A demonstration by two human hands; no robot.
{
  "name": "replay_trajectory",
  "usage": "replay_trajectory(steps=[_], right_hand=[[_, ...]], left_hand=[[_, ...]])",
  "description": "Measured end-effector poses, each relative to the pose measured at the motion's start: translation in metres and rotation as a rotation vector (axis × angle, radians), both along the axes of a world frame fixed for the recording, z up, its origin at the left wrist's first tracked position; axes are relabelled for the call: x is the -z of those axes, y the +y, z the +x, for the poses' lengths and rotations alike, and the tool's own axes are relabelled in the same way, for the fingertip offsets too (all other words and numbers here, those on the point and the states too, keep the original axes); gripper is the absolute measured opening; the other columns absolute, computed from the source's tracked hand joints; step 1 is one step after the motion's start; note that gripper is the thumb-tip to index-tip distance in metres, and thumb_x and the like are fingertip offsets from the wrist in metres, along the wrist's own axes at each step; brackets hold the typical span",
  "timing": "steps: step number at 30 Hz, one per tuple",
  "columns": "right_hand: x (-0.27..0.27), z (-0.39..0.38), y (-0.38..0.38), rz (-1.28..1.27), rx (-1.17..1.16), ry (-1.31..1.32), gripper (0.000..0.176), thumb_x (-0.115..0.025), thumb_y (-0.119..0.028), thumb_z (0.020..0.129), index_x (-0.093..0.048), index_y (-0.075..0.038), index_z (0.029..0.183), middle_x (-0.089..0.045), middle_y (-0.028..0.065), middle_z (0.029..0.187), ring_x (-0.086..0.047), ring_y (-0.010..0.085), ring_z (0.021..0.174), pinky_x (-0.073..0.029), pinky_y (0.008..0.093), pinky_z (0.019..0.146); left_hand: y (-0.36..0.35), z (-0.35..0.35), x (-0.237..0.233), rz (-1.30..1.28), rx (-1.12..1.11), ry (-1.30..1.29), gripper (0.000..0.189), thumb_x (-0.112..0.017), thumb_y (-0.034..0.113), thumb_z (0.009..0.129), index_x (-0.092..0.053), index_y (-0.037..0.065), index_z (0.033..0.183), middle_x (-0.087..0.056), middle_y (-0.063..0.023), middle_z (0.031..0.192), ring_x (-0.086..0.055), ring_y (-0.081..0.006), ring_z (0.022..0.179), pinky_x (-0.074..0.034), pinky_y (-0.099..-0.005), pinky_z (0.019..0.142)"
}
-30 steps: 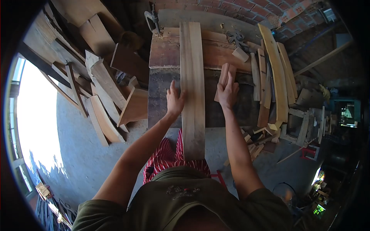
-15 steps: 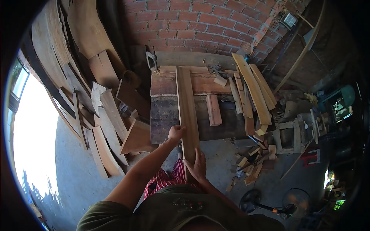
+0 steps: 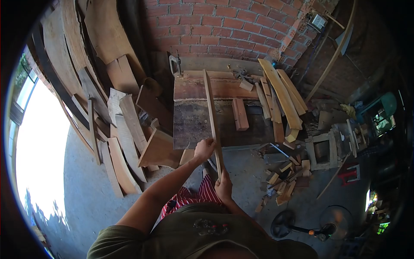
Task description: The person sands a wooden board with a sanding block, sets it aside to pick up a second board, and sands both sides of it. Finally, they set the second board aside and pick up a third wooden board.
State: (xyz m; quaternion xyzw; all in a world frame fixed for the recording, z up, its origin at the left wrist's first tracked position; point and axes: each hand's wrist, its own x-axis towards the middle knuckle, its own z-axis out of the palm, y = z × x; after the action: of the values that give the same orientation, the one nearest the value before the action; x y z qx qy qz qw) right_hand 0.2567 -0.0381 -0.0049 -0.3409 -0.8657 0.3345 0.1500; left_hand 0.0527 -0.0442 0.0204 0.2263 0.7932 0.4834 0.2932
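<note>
A long wooden board [image 3: 211,103] stands on its narrow edge, so only a thin strip of it shows from above. Its far end lies over the workbench [image 3: 189,125], and its near end reaches out past the bench front toward my body. My left hand [image 3: 205,150] is closed on the board from its left side, just beyond the bench's front edge. Closer to me, my right hand [image 3: 224,189] grips the near end. A short reddish wood block [image 3: 240,114] lies on the bench to the right of the board.
A metal clamp [image 3: 175,64] sits at the bench's back left corner. Long planks [image 3: 282,99] lie along its right side. Tall slabs [image 3: 110,34] lean at the left. Wood offcuts [image 3: 286,181] and a fan [image 3: 282,224] are on the floor at right.
The board has turned from lying with its wide face up to standing on edge. Both hands turned with it and keep their hold. The view has shifted slightly.
</note>
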Motion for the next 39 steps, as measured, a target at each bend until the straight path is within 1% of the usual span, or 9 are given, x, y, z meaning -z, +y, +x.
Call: replay_trajectory(steps=[4,11,17,20,22,24,26,33,39], right_hand=[[0.004,0.007,0.032,-0.078,0.059,-0.002,0.059,-0.06,-0.009,0.083,-0.041,-0.006,0.139,-0.064,0.0234,0.109,-0.063,0.0393,0.102,-0.051,0.0437,0.085],[0.016,-0.003,0.074,-0.435,0.208,0.113,0.038,-0.065,-0.023,0.085,-0.059,0.001,0.114,-0.068,0.0182,0.102,-0.068,0.0295,0.094,-0.051,0.0384,0.081],[-0.001,-0.016,0.077,-0.048,0.23,0.073,0.03,-0.063,-0.027,0.088,-0.061,0.002,0.099,-0.066,0.0163,0.081,-0.065,0.0212,0.074,-0.05,0.0354,0.069],[-0.043,-0.022,0.096,-0.148,0.188,0.198,0.034,-0.061,-0.031,0.09,-0.061,0.003,0.092,-0.064,0.0227,0.077,-0.064,0.0403,0.075,-0.048,0.0437,0.066],[-0.044,-0.019,0.124,-0.237,0.131,0.28,0.03,-0.061,-0.026,0.091,-0.061,0.004,0.091,-0.063,0.0151,0.07,-0.059,0.0201,0.063,-0.045,0.036,0.06],[-0.064,-0.017,0.149,-0.412,0.137,0.455,0.025,-0.06,-0.022,0.094,-0.061,0.002,0.089,-0.056,-0.0044,0.074,-0.047,0.0041,0.07,-0.04,0.027,0.061],[-0.079,-0.009,0.192,-0.461,0.106,0.484,0.021,-0.062,-0.021,0.094,-0.062,-0.001,0.088,-0.046,-0.0083,0.072,-0.037,0.0027,0.069,-0.033,0.0227,0.061],[-0.126,0.007,0.389,-0.389,0.175,0.395,0.028,-0.065,-0.023,0.092,-0.065,0.001,0.106,-0.063,-0.0029,0.092,-0.053,0.0066,0.085,-0.041,0.0244,0.079],[-0.138,0.02,0.526,-0.425,0.025,0.045,0.041,-0.059,-0.032,0.095,-0.064,0.005,0.112,-0.066,0.0031,0.099,-0.058,0.0115,0.089,-0.045,0.0271,0.08]], left_hand=[[-0.003,0.008,0.001,0.155,0.066,-0.243,0.034,-0.054,0.026,0.096,-0.063,0.001,0.117,-0.067,-0.0078,0.091,-0.064,-0.0136,0.079,-0.052,-0.0286,0.066],[-0.043,0.035,0.047,0.025,0.077,-0.412,0.037,-0.055,0.033,0.095,-0.066,0.001,0.108,-0.067,-0.0053,0.089,-0.063,-0.0138,0.073,-0.052,-0.0304,0.063],[-0.078,0.052,0.071,-0.034,0.134,-0.46,0.033,-0.056,0.032,0.095,-0.066,0.002,0.107,-0.067,-0.0055,0.087,-0.063,-0.0133,0.07,-0.052,-0.0286,0.061],[-0.099,0.048,0.077,-0.058,0.097,-0.467,0.032,-0.056,0.03,0.094,-0.066,0.002,0.108,-0.067,-0.0066,0.087,-0.063,-0.013,0.067,-0.051,-0.0277,0.059],[-0.116,0.041,0.088,-0.063,0.027,-0.536,0.032,-0.055,0.028,0.094,-0.065,0.002,0.109,-0.067,-0.0069,0.087,-0.062,-0.0129,0.066,-0.051,-0.0273,0.058],[-0.116,0.032,0.086,-0.054,-0.112,-0.584,0.03,-0.054,0.024,0.094,-0.063,0.001,0.111,-0.066,-0.0069,0.084,-0.06,-0.013,0.063,-0.049,-0.0271,0.055],[-0.117,0.029,0.084,-0.019,-0.185,-0.595,0.03,-0.054,0.024,0.094,-0.063,0.001,0.113,-0.065,-0.0067,0.084,-0.06,-0.0133,0.063,-0.049,-0.0269,0.055],[-0.115,0.038,0.129,-0.125,-0.21,-0.56,0.03,-0.055,0.026,0.093,-0.066,0.002,0.107,-0.066,-0.0074,0.083,-0.062,-0.0143,0.064,-0.051,-0.028,0.056],[-0.122,0.079,0.1,-0.239,-0.459,-0.39,0.03,-0.053,0.027,0.091,-0.068,0.001,0.094,-0.068,-0.0081,0.076,-0.066,-0.0147,0.065,-0.053,-0.0307,0.06]])
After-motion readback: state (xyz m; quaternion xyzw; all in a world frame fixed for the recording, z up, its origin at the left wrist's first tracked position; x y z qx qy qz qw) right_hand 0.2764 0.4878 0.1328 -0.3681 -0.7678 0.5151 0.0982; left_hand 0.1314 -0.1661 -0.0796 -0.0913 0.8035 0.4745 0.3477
